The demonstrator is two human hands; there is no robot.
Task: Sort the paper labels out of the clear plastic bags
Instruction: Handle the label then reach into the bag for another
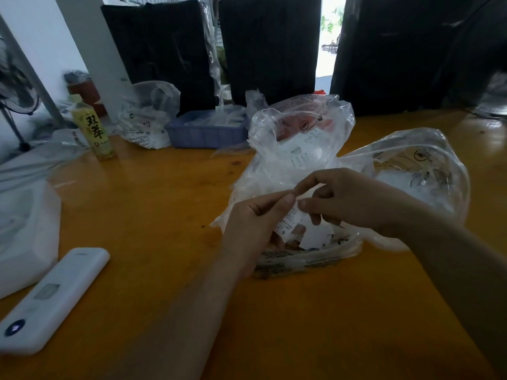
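A small clear plastic bag (301, 259) with a white paper label (290, 223) inside lies in front of me on the orange table (153, 204). My left hand (255, 223) pinches its top edge between thumb and forefinger. My right hand (348, 198) pinches the same edge right beside it, fingertips almost touching. Behind them stands a big clear bag (301, 133) holding white labels, and another clear bag (419, 171) bulges at the right.
A blue tray (205, 133) of small bags sits at the back, with a further clear bag (145, 113) to its left and a yellow drink bottle (93, 127). A white remote (52, 300) and a white box (24, 237) lie at the left.
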